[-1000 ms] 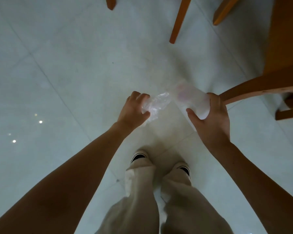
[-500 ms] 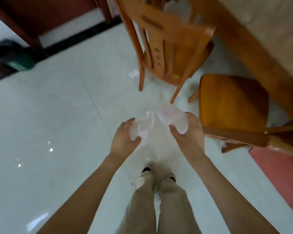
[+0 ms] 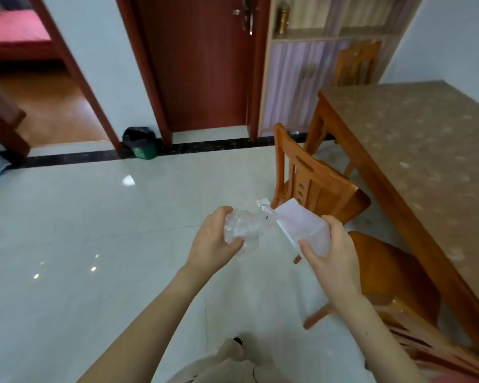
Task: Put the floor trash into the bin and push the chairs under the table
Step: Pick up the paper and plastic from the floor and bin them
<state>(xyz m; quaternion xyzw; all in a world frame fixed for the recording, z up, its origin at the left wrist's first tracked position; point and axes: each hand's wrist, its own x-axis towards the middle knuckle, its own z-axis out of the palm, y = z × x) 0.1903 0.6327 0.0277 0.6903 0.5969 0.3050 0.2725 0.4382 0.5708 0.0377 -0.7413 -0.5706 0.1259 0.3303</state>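
My left hand (image 3: 212, 244) grips a crumpled clear plastic wrapper (image 3: 242, 228) in front of me. My right hand (image 3: 333, 255) holds a white carton (image 3: 302, 225) by its lower end, tilted up to the left. A small green bin with a black liner (image 3: 140, 143) stands by the far wall between two door frames. One wooden chair (image 3: 313, 183) stands pulled out from the table (image 3: 415, 139), its back towards me. A second wooden chair (image 3: 390, 272) sits just right of my right hand. A small white scrap (image 3: 262, 202) lies on the floor near the first chair.
A white scrap (image 3: 128, 180) lies on the tiled floor (image 3: 80, 230) further off. A red door (image 3: 202, 62) and a cabinet (image 3: 302, 73) line the far wall. A third chair (image 3: 357, 64) stands behind the table. An open doorway (image 3: 39, 106) is at far left.
My view has lifted from the floor at my feet to the room. Both hands keep their hold on the wrapper and the carton, now carried higher.
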